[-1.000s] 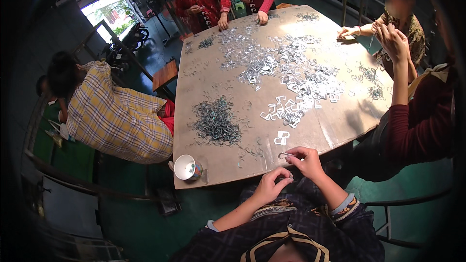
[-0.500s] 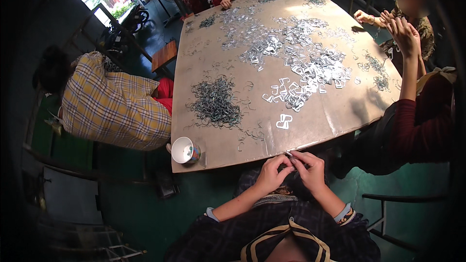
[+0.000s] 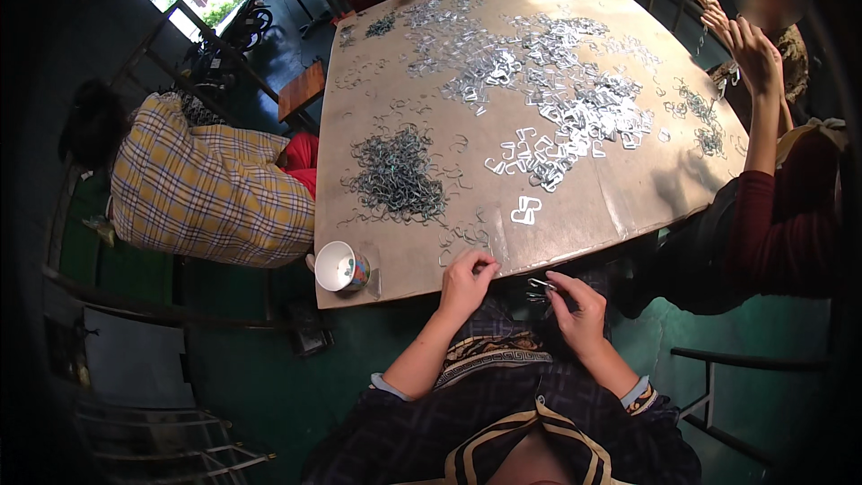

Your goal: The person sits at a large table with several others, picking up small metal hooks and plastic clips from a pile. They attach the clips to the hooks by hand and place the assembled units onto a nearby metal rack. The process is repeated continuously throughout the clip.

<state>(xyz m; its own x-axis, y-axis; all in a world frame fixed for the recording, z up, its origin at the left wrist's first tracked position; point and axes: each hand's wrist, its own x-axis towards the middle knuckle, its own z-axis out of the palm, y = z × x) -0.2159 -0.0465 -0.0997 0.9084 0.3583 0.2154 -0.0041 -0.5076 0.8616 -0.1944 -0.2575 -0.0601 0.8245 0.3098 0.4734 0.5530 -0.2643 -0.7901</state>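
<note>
My right hand (image 3: 582,310) is just off the table's near edge, its thumb and fingers pinched on a small cluster of silver metal hooks (image 3: 540,286). My left hand (image 3: 467,287) is at the table edge to the left, its fingertips pressed together over the board. Whether something tiny is between them I cannot make out. Closest to that hand lie a few thin bent wire pieces (image 3: 465,235). Beyond them is a dense dark heap of such wires (image 3: 397,172). A pair of flat silver hooks (image 3: 526,210) lies apart from the big pile of silver hooks (image 3: 584,121).
A paper cup (image 3: 337,267) stands at the table's (image 3: 413,274) near left corner. A person in a yellow plaid shirt (image 3: 197,184) sits at the left. Another person's raised hands (image 3: 754,54) are at the right, and more people work at the far edge. A wooden stool (image 3: 301,92) stands beyond the left side.
My hands were together at the table edge and have parted. The left has moved left and forward to the loose wires; the right keeps the hooks, now showing more plainly.
</note>
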